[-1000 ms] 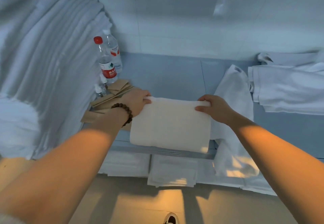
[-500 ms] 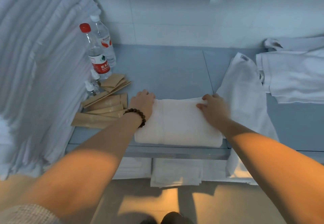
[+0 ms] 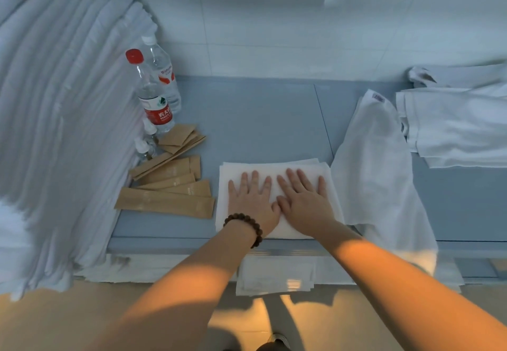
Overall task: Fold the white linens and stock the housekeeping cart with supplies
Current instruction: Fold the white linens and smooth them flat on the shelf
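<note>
At your far left a tall stack of white linens [image 3: 57, 131] rises beside the blue-grey shelf [image 3: 260, 125], and its folded edges run up out of the view. On the right end of this shelf lies a lower pile of folded white linens [image 3: 461, 128]. Just beside that pile a loose white cloth [image 3: 375, 164] is spread, and its lower part hangs over the front edge of the shelf.

The folded white towel [image 3: 271, 166] lies flat at the front edge of the shelf, between the loose cloth and the brown paper packets [image 3: 170, 188]. Your left hand [image 3: 252, 202] and your right hand [image 3: 301, 202] both rest on top of it, palms down and side by side. The fingers of both hands are straight and a little spread. They press on the towel and grip nothing. The thumbs nearly meet in the middle.

The packets lie in a loose fan near the foot of the tall stack. Behind them stand a water bottle with a red cap [image 3: 153, 100] and a water bottle with a white cap [image 3: 164, 76], close together, and two small bottles [image 3: 145, 144] stand in front of these. On your left wrist you wear a bracelet of dark beads [image 3: 245, 227].
</note>
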Available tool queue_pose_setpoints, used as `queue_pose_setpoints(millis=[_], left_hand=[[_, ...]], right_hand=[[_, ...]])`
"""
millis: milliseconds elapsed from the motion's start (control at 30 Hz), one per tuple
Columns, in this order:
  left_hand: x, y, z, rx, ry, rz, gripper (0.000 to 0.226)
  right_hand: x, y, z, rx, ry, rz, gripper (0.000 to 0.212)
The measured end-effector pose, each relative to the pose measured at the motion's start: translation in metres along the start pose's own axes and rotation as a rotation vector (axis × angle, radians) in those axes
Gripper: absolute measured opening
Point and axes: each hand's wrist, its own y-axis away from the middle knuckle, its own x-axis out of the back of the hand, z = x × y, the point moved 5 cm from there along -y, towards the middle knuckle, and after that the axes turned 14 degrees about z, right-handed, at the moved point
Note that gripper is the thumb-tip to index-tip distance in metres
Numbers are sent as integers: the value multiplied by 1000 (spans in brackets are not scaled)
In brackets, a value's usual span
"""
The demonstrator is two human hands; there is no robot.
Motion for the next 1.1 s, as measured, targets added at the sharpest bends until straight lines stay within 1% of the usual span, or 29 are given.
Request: queue_pose_setpoints(millis=[133,233,300,400,500,633,700,833,967,1100], left_hand=[[-8,-13,-8,-10,50,5,64],[-14,-5,-14,-10,75,89,63],[-16,2,-14,-24,65,158,66],[-16,8,-14,-44,57,204,72],[-19,8,-16,-46,65,203,72],[-21,-10,-21,-23,86,198,68],[-21,-16,-25,-16,92,192,70],[-23,-20,-30,-20,106,200,75],[-22,-25,-45,-8,92,198,77],[-25,-30,-56,13,72,197,77]], right_hand=[[-9,-5,-2,-3,25,-15,57],[-9,-10,2,23,35,-52,58],[-8,-7,7,26,29,-27,59],[-5,2,9,-37,1,54,60],[-7,7,7,-73,-11,59,61],[-3,-11,9,-69,-10,-10,61],[-2,-14,7,-92,12,-33,61],[-1,1,0,-175,29,36,62],[0,-9,-13,-163,17,8,62],[-3,-19,-17,-145,5,19,63]])
